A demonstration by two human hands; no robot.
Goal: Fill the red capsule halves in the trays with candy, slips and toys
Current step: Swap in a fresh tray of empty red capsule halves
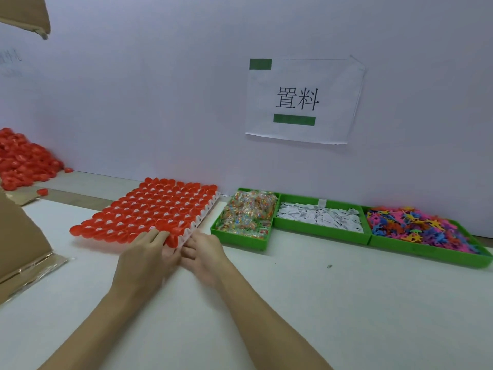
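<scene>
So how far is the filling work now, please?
Done: the white tray is loaded with red capsule halves; whether anything lies inside them is unclear. In hand: the left hand and right hand are both at the tray's near corner. Left: the candy bin, slips bin and toy bin are full, so filling remains.
</scene>
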